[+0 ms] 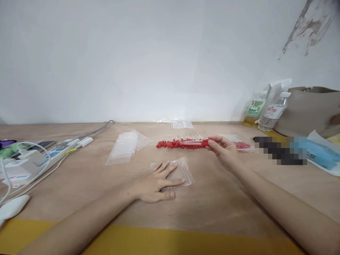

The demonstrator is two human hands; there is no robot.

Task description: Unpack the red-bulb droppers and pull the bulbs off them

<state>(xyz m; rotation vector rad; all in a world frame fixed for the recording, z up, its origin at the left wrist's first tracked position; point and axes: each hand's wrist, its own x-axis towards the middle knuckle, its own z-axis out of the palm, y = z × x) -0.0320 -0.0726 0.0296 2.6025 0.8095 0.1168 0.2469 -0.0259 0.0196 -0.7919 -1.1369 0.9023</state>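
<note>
At centre, your splayed left hand (151, 185) is pressing at least one bag (183, 170), your right hand (225, 149) pinching several red-ended sticks (193, 142), two bottles (274, 112) standing upper right.

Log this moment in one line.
left hand: spread on clear bag | right hand: pinching red-ended sticks | more sticks: on table

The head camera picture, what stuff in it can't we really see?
In the head view:
- Part of the clear bag: the left hand covers it.
- How many red-tipped sticks the right hand holds: they overlap, and its fingers hide the ends.
- The dark thing at right: pixelated.
- The grey-brown bag: cut off by the right edge.
</note>
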